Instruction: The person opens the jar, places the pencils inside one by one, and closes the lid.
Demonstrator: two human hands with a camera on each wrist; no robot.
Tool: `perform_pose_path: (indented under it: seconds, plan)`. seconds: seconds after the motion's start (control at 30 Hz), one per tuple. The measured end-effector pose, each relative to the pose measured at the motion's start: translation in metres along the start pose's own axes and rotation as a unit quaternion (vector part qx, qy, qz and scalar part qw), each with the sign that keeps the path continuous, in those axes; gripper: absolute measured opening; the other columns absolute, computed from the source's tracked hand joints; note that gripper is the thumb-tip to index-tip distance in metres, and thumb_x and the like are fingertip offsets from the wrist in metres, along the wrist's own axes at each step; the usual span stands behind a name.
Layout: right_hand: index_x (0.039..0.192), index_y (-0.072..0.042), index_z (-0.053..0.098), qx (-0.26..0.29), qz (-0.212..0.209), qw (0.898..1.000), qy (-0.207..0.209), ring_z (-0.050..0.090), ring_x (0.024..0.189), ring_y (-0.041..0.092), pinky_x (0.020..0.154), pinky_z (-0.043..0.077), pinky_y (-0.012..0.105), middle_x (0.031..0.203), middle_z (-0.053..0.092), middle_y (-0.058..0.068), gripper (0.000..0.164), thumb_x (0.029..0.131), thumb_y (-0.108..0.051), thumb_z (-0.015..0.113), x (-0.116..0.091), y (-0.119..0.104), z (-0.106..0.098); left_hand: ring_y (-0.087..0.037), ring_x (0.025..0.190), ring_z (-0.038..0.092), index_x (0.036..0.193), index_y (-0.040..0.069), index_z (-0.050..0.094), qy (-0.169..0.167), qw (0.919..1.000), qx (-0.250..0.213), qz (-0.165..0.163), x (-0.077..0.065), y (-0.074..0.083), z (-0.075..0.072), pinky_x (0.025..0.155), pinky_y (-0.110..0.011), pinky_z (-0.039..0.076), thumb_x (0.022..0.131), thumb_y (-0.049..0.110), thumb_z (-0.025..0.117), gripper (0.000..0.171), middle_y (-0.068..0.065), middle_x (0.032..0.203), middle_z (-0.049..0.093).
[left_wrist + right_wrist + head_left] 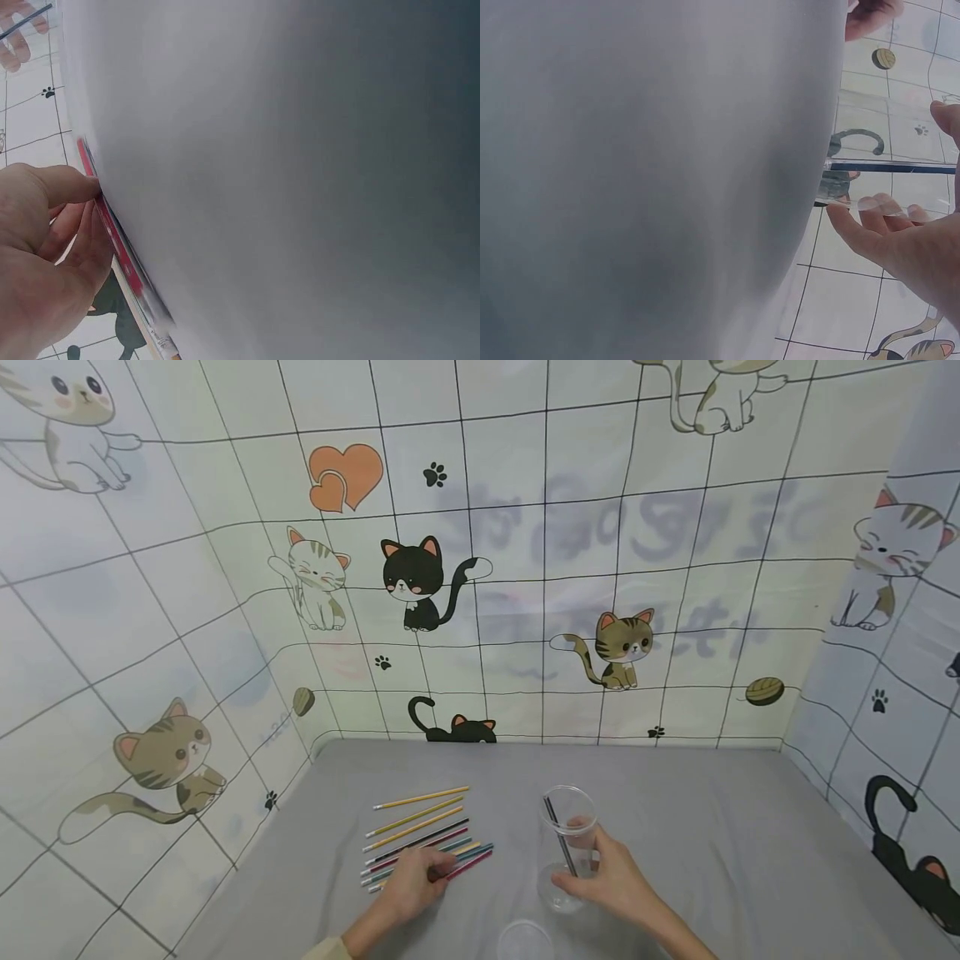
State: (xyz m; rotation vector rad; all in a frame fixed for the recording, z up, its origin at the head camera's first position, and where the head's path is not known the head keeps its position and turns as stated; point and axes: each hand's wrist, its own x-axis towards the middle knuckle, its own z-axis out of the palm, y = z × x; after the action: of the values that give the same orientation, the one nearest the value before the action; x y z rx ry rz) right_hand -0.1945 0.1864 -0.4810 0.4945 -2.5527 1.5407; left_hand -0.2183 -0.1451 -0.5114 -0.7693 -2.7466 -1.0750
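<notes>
Several slim pencils (416, 799) in yellow, black, red and blue lie in a fanned row on the grey cloth, left of centre. At the near side of that row my left hand (412, 883) pinches a red pencil (120, 244) between thumb and fingers, low against the cloth. My right hand (618, 875) grips a clear plastic cup (567, 893) from its right side, fingers behind and thumb in front. The cup stands upright on the cloth. Inside it, dark pencils (561, 835) lean toward the upper left.
A clear round lid (525, 939) lies at the near edge of the view, in front of the cup. Grey cloth (697, 827) covers the table. Around its back and sides hangs a white grid-lined curtain (510, 610) printed with cartoon cats.
</notes>
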Motion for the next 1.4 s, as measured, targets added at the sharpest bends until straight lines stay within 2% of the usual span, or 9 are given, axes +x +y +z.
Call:
perform_pose_path:
  seconds: [0.27, 0.47, 0.8, 1.2, 1.4]
  plan:
    - [0.13, -0.005, 0.052, -0.001, -0.012, 1.0, 0.003, 0.06, 0.112, 0.04, 0.08, 0.056, 0.054, 0.118, 0.064, 0.016, 0.069, 0.073, -0.02, 0.089, 0.001, 0.002, 0.001, -0.003, 0.071, 0.055, 0.108, -0.005, 0.074, -0.004, 0.9992, 0.006, 0.039, 0.003, 0.002, -0.004, 0.059, -0.02, 0.049, 0.071, -0.018, 0.07, 0.04, 0.003, 0.08, 0.063]
    - [0.13, -0.004, 0.052, -0.004, -0.019, 1.0, 0.003, 0.06, 0.112, 0.041, 0.079, 0.056, 0.054, 0.119, 0.064, 0.017, 0.069, 0.073, -0.02, 0.089, 0.001, 0.001, 0.001, -0.003, 0.069, 0.049, 0.108, -0.001, 0.076, -0.008, 0.9991, -0.022, 0.034, 0.005, 0.008, -0.009, 0.054, -0.019, 0.044, 0.071, -0.02, 0.065, 0.042, 0.001, 0.081, 0.058]
    - [0.13, -0.005, 0.052, 0.01, -0.019, 1.0, 0.001, 0.059, 0.114, 0.04, 0.08, 0.056, 0.054, 0.121, 0.063, 0.017, 0.069, 0.074, -0.019, 0.089, 0.001, 0.002, 0.001, -0.013, 0.073, 0.056, 0.105, 0.001, 0.077, -0.003, 0.9982, -0.035, 0.049, 0.008, 0.018, -0.02, 0.059, -0.02, 0.05, 0.072, -0.019, 0.06, 0.043, -0.003, 0.088, 0.061]
    - [0.129, -0.006, 0.051, 0.011, -0.023, 1.0, -0.005, 0.058, 0.114, 0.041, 0.079, 0.056, 0.055, 0.123, 0.062, 0.018, 0.067, 0.075, -0.02, 0.088, 0.0, 0.003, 0.0, -0.011, 0.076, 0.056, 0.105, 0.003, 0.077, 0.012, 0.9972, -0.052, 0.052, 0.015, 0.029, -0.031, 0.06, -0.021, 0.049, 0.069, -0.02, 0.056, 0.047, -0.001, 0.088, 0.063]
    - [0.128, -0.006, 0.051, 0.011, -0.027, 1.0, -0.003, 0.059, 0.113, 0.041, 0.079, 0.056, 0.055, 0.122, 0.063, 0.018, 0.066, 0.075, -0.02, 0.088, 0.0, 0.002, 0.0, -0.017, 0.077, 0.057, 0.106, 0.002, 0.076, 0.008, 0.9961, -0.073, 0.048, 0.02, 0.037, -0.037, 0.062, -0.02, 0.049, 0.072, -0.019, 0.057, 0.043, -0.003, 0.091, 0.064]
